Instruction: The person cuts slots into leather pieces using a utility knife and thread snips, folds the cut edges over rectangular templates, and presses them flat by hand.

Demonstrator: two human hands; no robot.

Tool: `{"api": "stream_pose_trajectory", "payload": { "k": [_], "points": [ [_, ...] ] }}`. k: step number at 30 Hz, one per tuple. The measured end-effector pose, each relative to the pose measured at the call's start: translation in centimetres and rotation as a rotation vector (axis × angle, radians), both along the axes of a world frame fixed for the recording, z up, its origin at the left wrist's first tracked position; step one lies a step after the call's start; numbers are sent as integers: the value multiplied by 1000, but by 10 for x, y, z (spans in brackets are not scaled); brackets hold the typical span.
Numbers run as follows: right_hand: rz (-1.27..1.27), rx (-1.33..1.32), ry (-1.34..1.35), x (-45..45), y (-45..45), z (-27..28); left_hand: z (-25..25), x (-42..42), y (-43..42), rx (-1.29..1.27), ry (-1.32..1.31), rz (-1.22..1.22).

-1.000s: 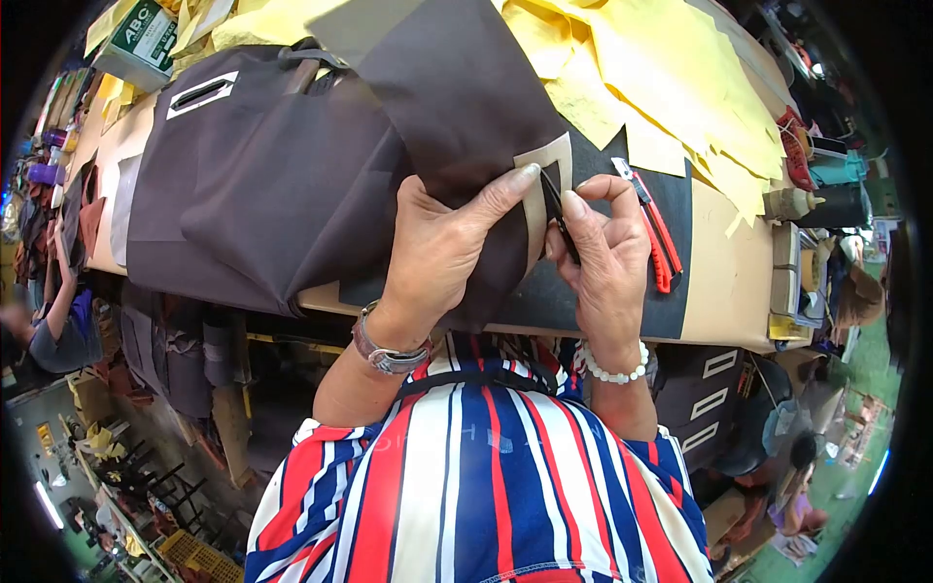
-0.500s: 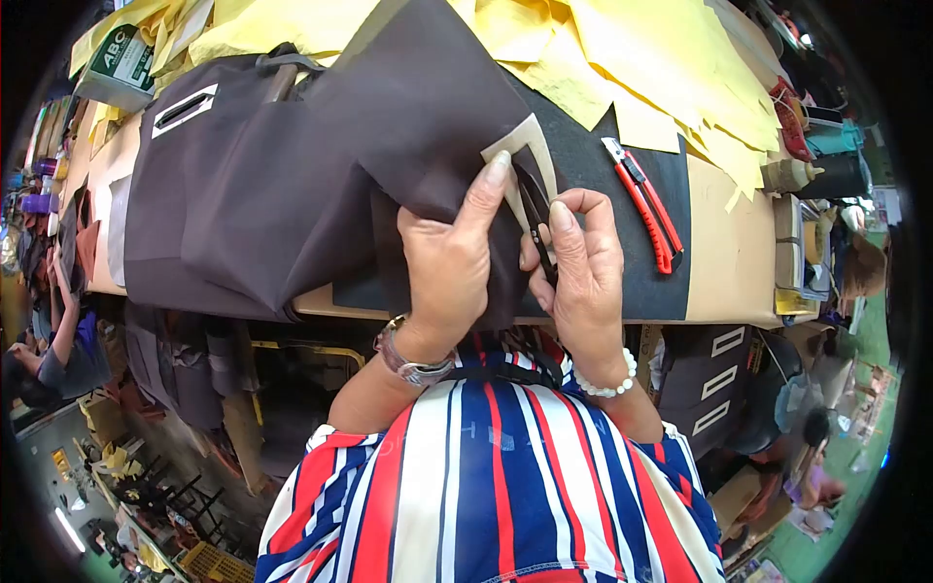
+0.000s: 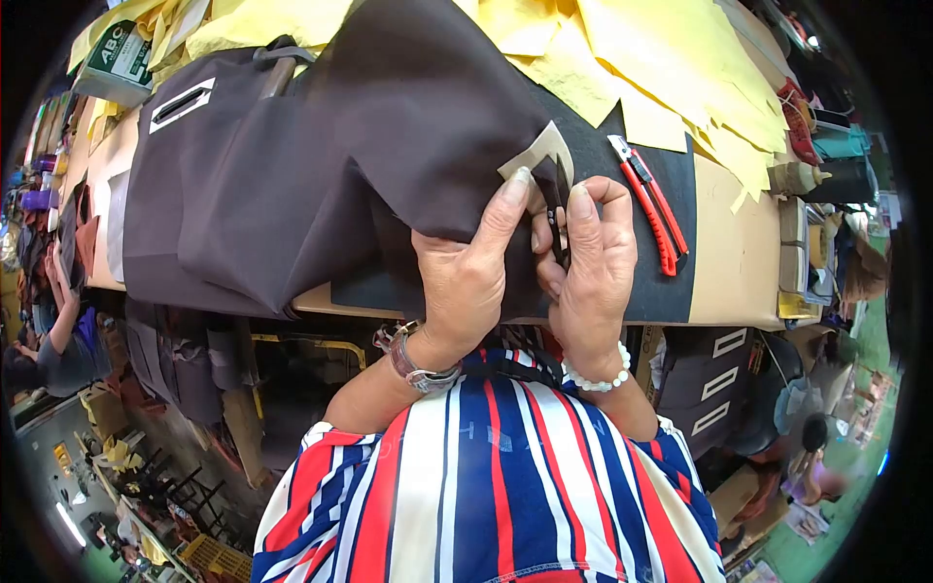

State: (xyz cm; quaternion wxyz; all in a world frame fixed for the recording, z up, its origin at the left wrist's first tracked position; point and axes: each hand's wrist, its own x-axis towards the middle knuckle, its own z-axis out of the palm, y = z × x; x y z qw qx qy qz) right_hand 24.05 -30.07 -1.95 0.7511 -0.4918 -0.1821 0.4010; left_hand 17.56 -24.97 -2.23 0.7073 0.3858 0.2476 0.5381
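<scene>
- The pale patch (image 3: 535, 154) sits at the right-hand corner of the dark brown sheet (image 3: 418, 107), raised just in front of you above the desk (image 3: 737, 262), its opening partly covered by your fingers.
- Small black snips (image 3: 554, 223) stand at that opening, tips pointing away from you; how far their blades are apart, you cannot tell from here.
- Your left hand (image 3: 465, 277) has a closed grip on the patch, thumb pressed on its face, fingers hidden behind the sheet.
- Your right hand (image 3: 591, 253) pinches the snips between thumb and fingers, the grip nearly closed around them.
- Progress appears partial: toward the far left of the brown material, a second pale frame (image 3: 182, 98) lies flat around a complete dark slot and looks done. The patch in your hands looks unfinished; how much of its edge remains is hidden.
- Beside your right hand, a red cutter (image 3: 653, 206) lies untouched on the black mat (image 3: 653, 296), blade end away from you.
- Beyond the mat, yellow sheets (image 3: 641, 68) overlap along the far side; a green-and-white tin (image 3: 119, 58) stands at far left.
- Past the desk's left end, a co-worker's arm (image 3: 66, 321) reaches toward other pieces.
</scene>
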Motion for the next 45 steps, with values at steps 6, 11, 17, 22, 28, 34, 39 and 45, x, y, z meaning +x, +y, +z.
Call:
{"api": "stream_pose_trajectory", "payload": {
  "k": [6, 11, 17, 22, 28, 34, 39, 45],
  "points": [
    [44, 1, 12, 5, -3, -3, 0, -1, 3, -59, -73, -55],
    [40, -31, -19, 5, -4, -6, -2, 2, 3, -179, -50, 16],
    [71, -3, 70, 4, -4, -1, 1, -8, 5, -204, -146, -167],
    [64, -8, 55, 1, -4, 0, -1, -10, 6, -249, -149, -175],
    [70, -34, 32, 3, -1, -7, -9, -9, 8, -237, -108, -107],
    [-24, -262, -472, 28, -32, -22, -11, -7, 27, -179, -29, -93],
    [-137, -602, -1743, 61, -67, -54, -2, -10, 43, -149, -27, -112],
    [-80, -60, -1655, 71, -20, 15, 18, -12, 41, 23, 85, -109]
  ]
}}
